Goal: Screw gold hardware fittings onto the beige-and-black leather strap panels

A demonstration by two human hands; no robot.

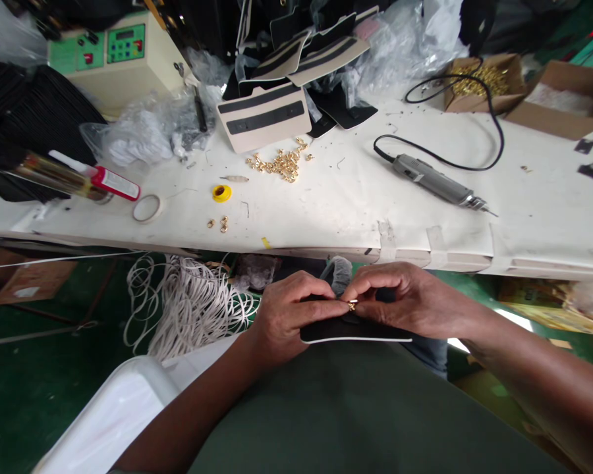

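hands meet low over our lap, in front of the white work table [326,220]; our left hand [289,309] is closed on the flat black panel [356,331], a leather-like piece with a white lower edge, thumb on top and fingers curled over its left end, holding it level just above our dark green lap; our right hand [405,299] has thumb and forefinger pinched tight on the small gold metal fitting [352,304], which sits at the panel's upper edge, right where the two thumbs meet; the other right fingers curl loosely and hold nothing. to do this well, we judge, the left grip belongs close beside the fitting so the panel cannot flex, and the right pinch should hold the fitting square to the edge, pressing straight rather than twisting; it is too small for us to tell how far it is seated. on the table, well apart from our hands, lie a heap of loose gold fittings [281,163], a small yellow tape roll [222,192] and a grey rotary tool with a black cable [435,181].
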